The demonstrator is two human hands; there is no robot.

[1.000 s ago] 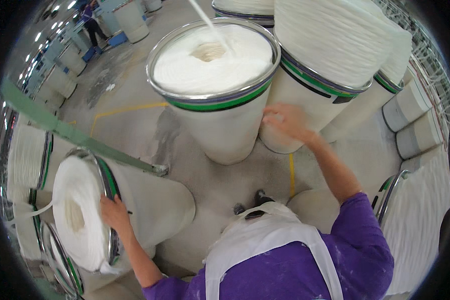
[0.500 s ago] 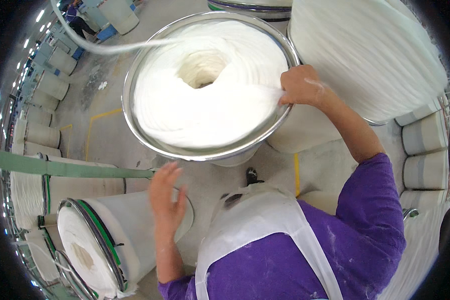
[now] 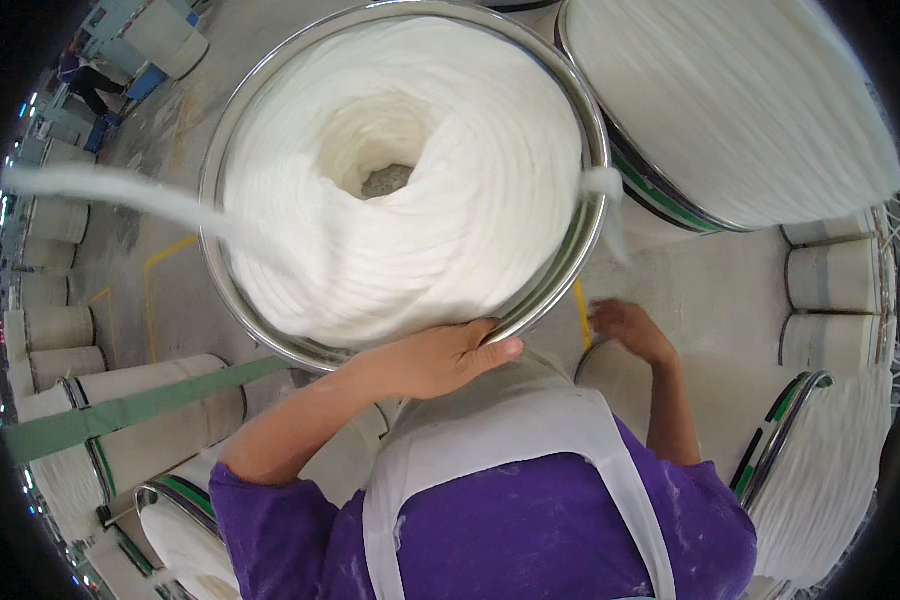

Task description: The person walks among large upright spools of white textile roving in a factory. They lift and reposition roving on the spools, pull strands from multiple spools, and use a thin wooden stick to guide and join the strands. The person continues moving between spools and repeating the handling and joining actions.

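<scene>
A large round can (image 3: 220,110) with a shiny metal rim stands in front of me, filled with coiled white fibre sliver (image 3: 470,230) around a deep centre hole. My left hand (image 3: 425,362) grips the rim at its near side, thumb outside. Off the can's right side, my right hand (image 3: 630,330) hangs in the air with fingers apart, holding nothing. A short sliver end (image 3: 602,185) drapes over the right rim. From the left, a blurred sliver rope (image 3: 120,188) reaches across the rim to the coils.
A tilted full can (image 3: 730,110) of sliver stands close at the upper right; another can (image 3: 820,470) is lower right. A green bar (image 3: 150,405) crosses at left above more cans. Far upper left, a person (image 3: 85,80) stands near machines. Yellow lines (image 3: 150,300) mark the floor.
My right hand has left the sliver at the right rim and dropped back toward me. My left hand has come up onto the near rim. The sliver rope at left hangs lower.
</scene>
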